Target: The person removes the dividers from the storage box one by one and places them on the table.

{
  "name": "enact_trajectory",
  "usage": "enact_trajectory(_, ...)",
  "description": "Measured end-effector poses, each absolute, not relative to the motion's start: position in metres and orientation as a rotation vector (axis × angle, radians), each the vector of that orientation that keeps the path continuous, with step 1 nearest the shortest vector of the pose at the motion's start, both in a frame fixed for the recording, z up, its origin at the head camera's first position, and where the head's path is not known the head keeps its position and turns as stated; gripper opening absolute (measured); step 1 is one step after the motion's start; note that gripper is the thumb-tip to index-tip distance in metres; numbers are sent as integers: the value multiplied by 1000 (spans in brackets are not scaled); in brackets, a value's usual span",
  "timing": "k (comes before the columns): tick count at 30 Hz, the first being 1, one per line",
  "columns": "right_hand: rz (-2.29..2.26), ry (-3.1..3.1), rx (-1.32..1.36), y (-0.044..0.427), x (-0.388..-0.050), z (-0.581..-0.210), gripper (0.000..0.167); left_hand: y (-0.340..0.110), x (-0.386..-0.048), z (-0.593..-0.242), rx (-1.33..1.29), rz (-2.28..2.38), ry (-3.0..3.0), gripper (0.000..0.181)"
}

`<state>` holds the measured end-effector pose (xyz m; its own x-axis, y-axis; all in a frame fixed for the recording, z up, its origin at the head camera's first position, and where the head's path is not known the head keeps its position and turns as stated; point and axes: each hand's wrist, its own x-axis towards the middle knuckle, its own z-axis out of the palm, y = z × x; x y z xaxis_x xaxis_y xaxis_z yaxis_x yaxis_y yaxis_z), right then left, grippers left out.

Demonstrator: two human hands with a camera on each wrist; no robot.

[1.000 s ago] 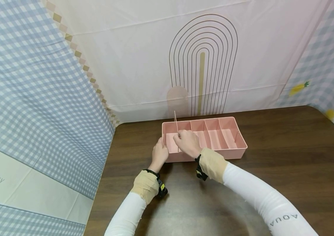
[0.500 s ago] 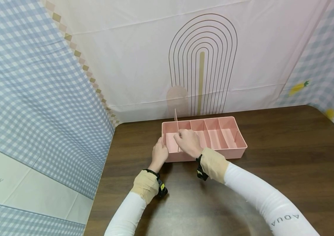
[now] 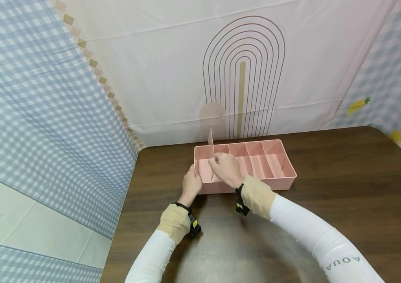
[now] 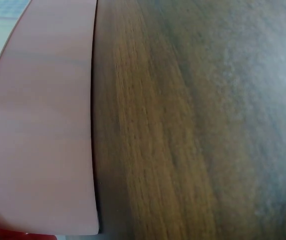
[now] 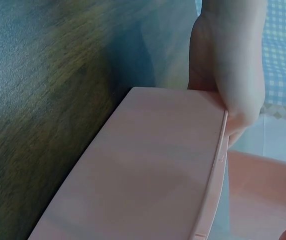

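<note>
A pink divided box [image 3: 250,184] stands on the wooden table, its right part split by several upright dividers. At its left end the left hand [image 3: 191,182] grips the near left corner, fingers curled over the rim; the right wrist view shows this left hand [image 5: 232,65] at the box corner too. The right hand [image 3: 226,169] is over the box, curled round a thin pink divider [image 3: 211,137] that stands tilted, its far end above the back rim. In the left wrist view the box's side wall [image 4: 43,120] fills the left.
The brown wooden table [image 3: 338,188] extends around the box. Behind it hangs a white cloth [image 3: 165,78] with printed arches, and a blue checked cloth [image 3: 62,118] drapes along the left edge.
The divider's far end has risen slightly and its near end has come up and shifted a little left. The right hand has moved slightly up; the left hand has stayed in place.
</note>
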<state>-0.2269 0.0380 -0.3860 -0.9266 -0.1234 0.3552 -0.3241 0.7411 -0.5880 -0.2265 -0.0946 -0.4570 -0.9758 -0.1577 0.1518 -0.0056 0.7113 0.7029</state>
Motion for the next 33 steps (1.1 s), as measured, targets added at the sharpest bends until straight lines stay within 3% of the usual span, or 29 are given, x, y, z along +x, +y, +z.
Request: enact_trajectory(33, 1312, -2472, 478, 51, -196, -386, 32, -94, -227, -457, 151, -1163, -2708, 41)
